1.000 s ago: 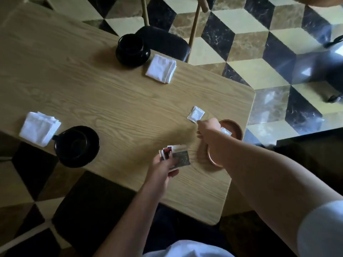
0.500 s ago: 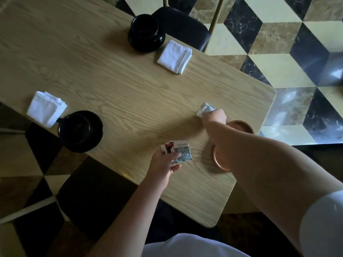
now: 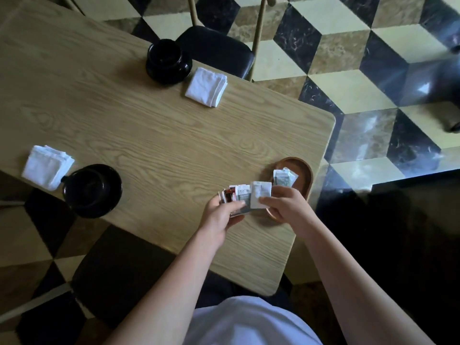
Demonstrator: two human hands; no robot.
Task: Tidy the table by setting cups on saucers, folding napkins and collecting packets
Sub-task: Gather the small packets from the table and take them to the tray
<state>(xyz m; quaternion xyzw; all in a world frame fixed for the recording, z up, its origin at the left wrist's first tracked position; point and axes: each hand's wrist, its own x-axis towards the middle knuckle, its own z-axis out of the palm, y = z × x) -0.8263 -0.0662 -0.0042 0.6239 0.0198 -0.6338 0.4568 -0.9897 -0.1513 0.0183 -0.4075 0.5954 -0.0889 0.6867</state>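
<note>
Left hand [image 3: 219, 215] pinches fanned packets [image 3: 236, 194]; right hand [image 3: 283, 205] grips a white packet [image 3: 260, 194] by its lower edge, 9 o'clock of the tray [image 3: 305, 170]. Light, flimsy, likely slippery: pinch edges firmly.

A café or dining room. A wooden table [image 3: 149, 125] holds black cups on saucers [image 3: 167, 61], folded white napkins [image 3: 206, 87] and a tray of packets [image 3: 302, 174]. Padded chairs [image 3: 216, 52] stand on a patterned marble floor [image 3: 348, 70].
</note>
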